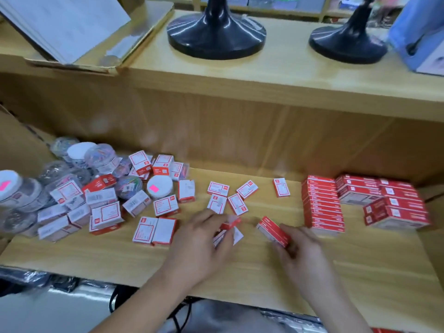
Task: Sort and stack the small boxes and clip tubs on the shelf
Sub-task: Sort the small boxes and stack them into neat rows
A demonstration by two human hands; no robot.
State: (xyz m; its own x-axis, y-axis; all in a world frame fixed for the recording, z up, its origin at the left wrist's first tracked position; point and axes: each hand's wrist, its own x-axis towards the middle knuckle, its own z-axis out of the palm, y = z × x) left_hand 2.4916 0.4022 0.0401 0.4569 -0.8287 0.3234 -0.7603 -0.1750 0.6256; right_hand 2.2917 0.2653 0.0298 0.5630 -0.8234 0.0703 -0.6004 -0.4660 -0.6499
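Observation:
Several small red-and-white boxes lie loose on the wooden shelf. My left hand grips small boxes near the shelf's middle. My right hand pinches one red box by its end. Between the hands and the back wall lie a few flat loose boxes. A heap of boxes fills the left side, mixed with clear clip tubs with white lids. On the right stand neat stacks of red boxes and a second block of red boxes.
An upper shelf carries two black round stands, an open cardboard box with white sheets, and a blue package. A cardboard wall bounds the left. Plastic-wrapped goods lie below the shelf's front edge.

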